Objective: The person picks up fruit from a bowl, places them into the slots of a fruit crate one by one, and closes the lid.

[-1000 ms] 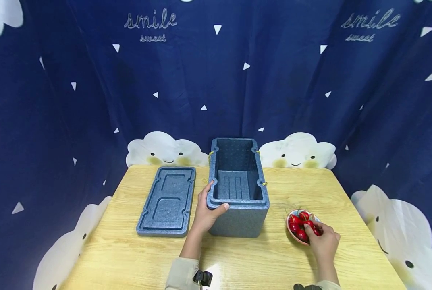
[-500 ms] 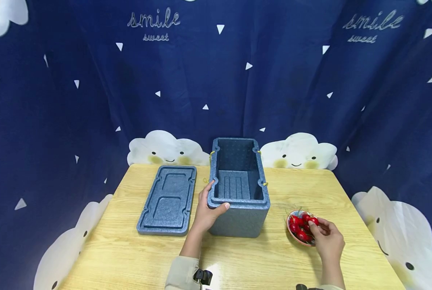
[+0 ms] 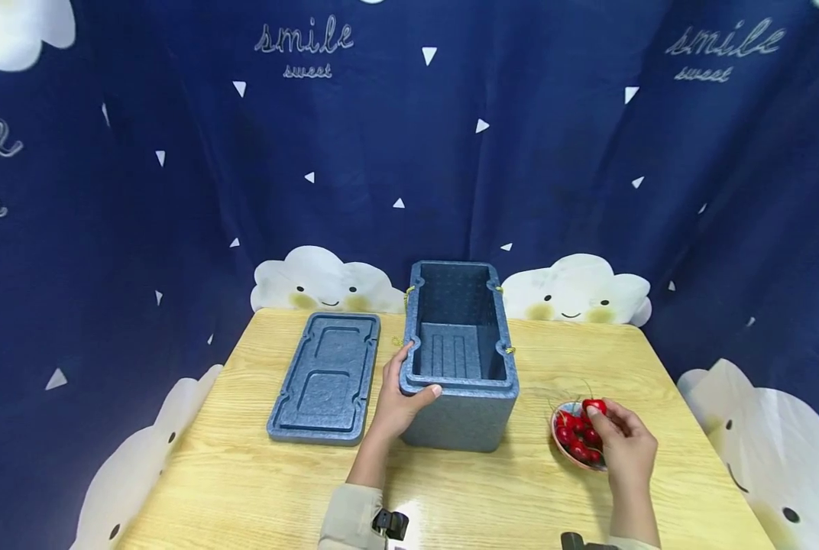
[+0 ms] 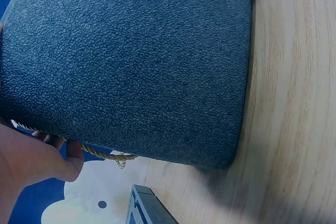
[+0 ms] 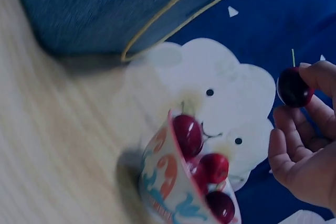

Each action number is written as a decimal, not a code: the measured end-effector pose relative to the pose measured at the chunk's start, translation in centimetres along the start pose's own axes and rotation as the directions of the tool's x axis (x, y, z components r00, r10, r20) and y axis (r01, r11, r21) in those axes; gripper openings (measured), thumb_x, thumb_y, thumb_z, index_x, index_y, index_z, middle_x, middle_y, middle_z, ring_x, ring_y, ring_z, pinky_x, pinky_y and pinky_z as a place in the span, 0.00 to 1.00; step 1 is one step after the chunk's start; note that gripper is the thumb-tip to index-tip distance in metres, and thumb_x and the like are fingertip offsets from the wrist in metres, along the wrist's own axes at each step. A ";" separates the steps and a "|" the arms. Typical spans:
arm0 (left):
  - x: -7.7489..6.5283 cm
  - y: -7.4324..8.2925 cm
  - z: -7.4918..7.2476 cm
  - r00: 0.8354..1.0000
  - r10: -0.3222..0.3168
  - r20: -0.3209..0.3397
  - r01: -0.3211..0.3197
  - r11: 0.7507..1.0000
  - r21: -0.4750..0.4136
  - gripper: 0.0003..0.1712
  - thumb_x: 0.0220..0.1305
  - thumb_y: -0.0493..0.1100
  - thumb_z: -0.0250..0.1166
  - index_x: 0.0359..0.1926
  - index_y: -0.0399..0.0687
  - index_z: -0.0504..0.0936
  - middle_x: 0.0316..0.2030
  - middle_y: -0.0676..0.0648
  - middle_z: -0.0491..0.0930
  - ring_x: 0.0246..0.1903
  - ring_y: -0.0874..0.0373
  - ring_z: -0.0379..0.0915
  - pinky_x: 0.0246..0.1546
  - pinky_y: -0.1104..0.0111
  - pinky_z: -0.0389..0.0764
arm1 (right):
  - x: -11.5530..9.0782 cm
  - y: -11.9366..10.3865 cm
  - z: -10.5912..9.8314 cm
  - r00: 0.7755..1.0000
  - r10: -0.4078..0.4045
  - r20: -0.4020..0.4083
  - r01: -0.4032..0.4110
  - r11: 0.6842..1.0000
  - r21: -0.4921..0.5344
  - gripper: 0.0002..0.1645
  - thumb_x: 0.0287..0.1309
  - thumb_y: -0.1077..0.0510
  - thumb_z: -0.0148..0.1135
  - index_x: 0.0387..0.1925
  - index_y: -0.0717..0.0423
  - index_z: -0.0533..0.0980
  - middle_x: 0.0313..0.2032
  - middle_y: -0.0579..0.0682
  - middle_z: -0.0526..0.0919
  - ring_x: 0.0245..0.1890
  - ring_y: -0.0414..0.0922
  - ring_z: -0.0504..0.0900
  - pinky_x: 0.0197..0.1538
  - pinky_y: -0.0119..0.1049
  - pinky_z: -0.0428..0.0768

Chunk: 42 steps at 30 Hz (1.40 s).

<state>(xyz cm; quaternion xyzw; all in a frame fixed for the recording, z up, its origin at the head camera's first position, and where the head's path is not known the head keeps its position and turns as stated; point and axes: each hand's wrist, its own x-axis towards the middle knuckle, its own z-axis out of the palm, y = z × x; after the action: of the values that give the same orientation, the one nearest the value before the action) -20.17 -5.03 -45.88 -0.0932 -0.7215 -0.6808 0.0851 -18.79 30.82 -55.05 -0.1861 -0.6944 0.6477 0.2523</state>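
Between thumb and fingers my right hand pinches a red cherry, its green stem pointing up, just above a small patterned bowl. More cherries fill that bowl on the right of the table. My left hand holds the near left corner of a dark blue-grey foam box, thumb over the front rim and fingers along the left side. The box has no lid on it, and its ribbed floor shows bare in the head view.
Left of the box lies its lid, flat on the wooden table. Yellow cord loops hang from the box's sides. A dark blue curtain with white clouds surrounds the table's back and sides.
My right hand has lifted one cherry up out of the bowl. The left hand stays at the box corner. The whole head view has shifted slightly.
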 end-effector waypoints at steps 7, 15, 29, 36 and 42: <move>-0.1 -0.1 0.2 1.000 -0.009 0.012 0.010 1.000 -0.017 0.46 0.47 0.36 0.71 0.67 0.46 0.60 0.62 0.37 0.55 0.60 0.42 0.54 0.57 0.52 0.57 | 3.0 3.2 0.1 0.988 -0.074 0.133 0.021 0.933 0.360 0.24 0.48 0.66 0.69 0.50 0.61 0.77 0.36 0.51 0.80 0.34 0.41 0.81 0.34 0.32 0.79; 0.0 -0.1 0.0 1.000 -0.009 0.003 0.009 1.000 0.004 0.46 0.47 0.38 0.72 0.67 0.48 0.60 0.62 0.38 0.55 0.60 0.42 0.54 0.57 0.50 0.56 | 2.8 -0.8 2.2 0.965 -0.155 0.213 0.071 0.931 0.358 0.25 0.50 0.64 0.68 0.51 0.65 0.75 0.37 0.54 0.80 0.33 0.43 0.81 0.33 0.34 0.80; 0.0 0.4 -0.2 0.999 -0.022 0.023 0.021 0.999 0.036 0.46 0.48 0.39 0.72 0.68 0.48 0.60 0.62 0.37 0.55 0.60 0.41 0.54 0.57 0.48 0.57 | 10.2 3.3 5.3 0.909 -0.209 0.361 0.088 0.942 0.323 0.27 0.50 0.62 0.69 0.54 0.59 0.74 0.45 0.57 0.77 0.38 0.47 0.79 0.36 0.35 0.80; 0.0 0.5 -0.1 0.999 -0.041 0.032 0.040 0.999 0.033 0.46 0.48 0.39 0.71 0.68 0.49 0.60 0.61 0.36 0.55 0.60 0.40 0.53 0.57 0.48 0.56 | 2.0 -13.0 7.0 0.892 -0.085 0.444 -0.042 0.962 0.268 0.17 0.53 0.68 0.64 0.47 0.64 0.76 0.35 0.48 0.78 0.34 0.40 0.78 0.37 0.31 0.78; 0.1 0.5 -0.5 0.998 -0.047 0.045 0.045 0.997 0.058 0.47 0.48 0.39 0.71 0.68 0.49 0.59 0.62 0.36 0.54 0.60 0.39 0.53 0.57 0.46 0.56 | 2.5 -14.4 8.0 0.841 -0.087 0.535 -0.069 0.962 0.266 0.18 0.53 0.66 0.65 0.47 0.63 0.75 0.35 0.47 0.78 0.35 0.39 0.79 0.37 0.30 0.78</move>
<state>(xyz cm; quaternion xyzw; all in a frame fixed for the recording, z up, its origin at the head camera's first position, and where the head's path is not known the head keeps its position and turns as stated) -20.09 -5.45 -45.31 -0.0899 -0.7443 -0.6595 0.0552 -24.55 24.51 -40.77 0.0444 -0.6414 0.7625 0.0724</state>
